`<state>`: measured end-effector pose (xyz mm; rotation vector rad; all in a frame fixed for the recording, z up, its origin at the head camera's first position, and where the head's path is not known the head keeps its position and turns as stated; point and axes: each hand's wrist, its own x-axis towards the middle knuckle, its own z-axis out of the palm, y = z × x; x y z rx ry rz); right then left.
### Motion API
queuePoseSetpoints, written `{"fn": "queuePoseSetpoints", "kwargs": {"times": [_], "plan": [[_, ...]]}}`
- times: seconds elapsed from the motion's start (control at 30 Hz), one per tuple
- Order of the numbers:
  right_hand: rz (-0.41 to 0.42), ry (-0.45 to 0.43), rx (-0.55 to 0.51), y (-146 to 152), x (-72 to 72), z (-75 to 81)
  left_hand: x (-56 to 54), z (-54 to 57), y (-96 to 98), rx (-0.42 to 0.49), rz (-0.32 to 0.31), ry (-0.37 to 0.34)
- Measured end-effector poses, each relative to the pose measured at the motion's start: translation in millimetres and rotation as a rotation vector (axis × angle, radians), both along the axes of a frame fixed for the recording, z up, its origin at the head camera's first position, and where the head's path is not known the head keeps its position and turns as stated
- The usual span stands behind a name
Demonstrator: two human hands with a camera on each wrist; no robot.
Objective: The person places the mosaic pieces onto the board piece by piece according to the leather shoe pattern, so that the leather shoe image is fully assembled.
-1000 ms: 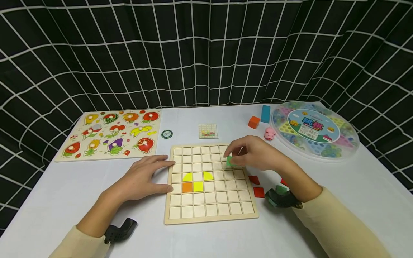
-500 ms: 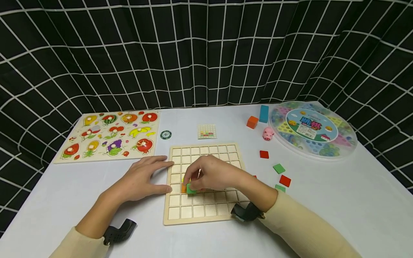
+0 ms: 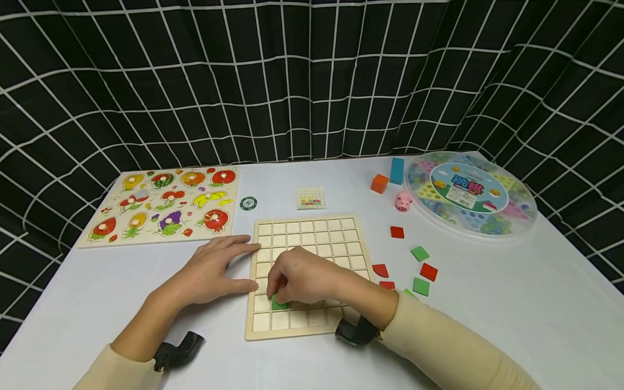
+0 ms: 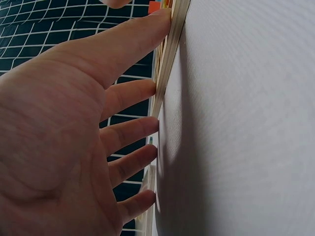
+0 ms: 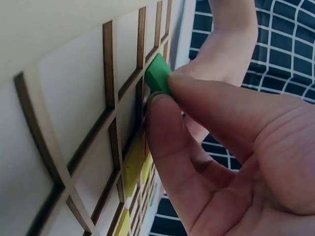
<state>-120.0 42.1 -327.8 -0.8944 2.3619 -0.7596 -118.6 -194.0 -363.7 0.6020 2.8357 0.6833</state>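
A green square tile is pinched between thumb and forefinger of my right hand. It sits tilted at the lower left cells of the wooden grid board. In the right wrist view the green tile stands close to the grid, with a yellow piece lying in a cell beyond. My right hand hides the coloured pieces laid on the board from the head view. Fingers spread, my left hand rests along the board's left side, thumb and forefinger touching its rim.
Right of the board lie several loose pieces, among them a red tile and a green tile. Behind are a small pattern card, chip, orange cube, blue block, pink pig, round game box and fruit puzzle.
My right hand has carried the green tile from the board's right side, leftward and toward me, to the lower left cells. The left hand keeps its place at the rim.
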Motion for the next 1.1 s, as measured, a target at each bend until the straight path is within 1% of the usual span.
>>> {"fn": "queuePoseSetpoints", "kwargs": {"times": [0.13,0.33,0.53,0.73,0.9,1.1], "plan": [[0.004,0.033,0.018,0,1.7,2.0,0.3,0.4,0.3,-0.002,0.002,0.000],[0.013,0.034,0.022,0,1.7,1.0,1.0,1.8,0.2,0.000,-0.007,0.015],[0.033,0.059,0.051,0,2.3,1.9,1.4,1.1,1.1,0.002,0.000,0.007],[0.058,0.062,0.028,4,-0.7,2.6,1.6,1.8,0.6,0.002,-0.002,0.010],[0.061,0.052,-0.008,16,-4.6,9.0,1.5,2.5,0.8,-0.003,0.000,0.007],[0.018,0.055,-0.042,42,-9.7,18.0,0.3,1.8,2.7,-0.021,0.020,-0.021]]}}
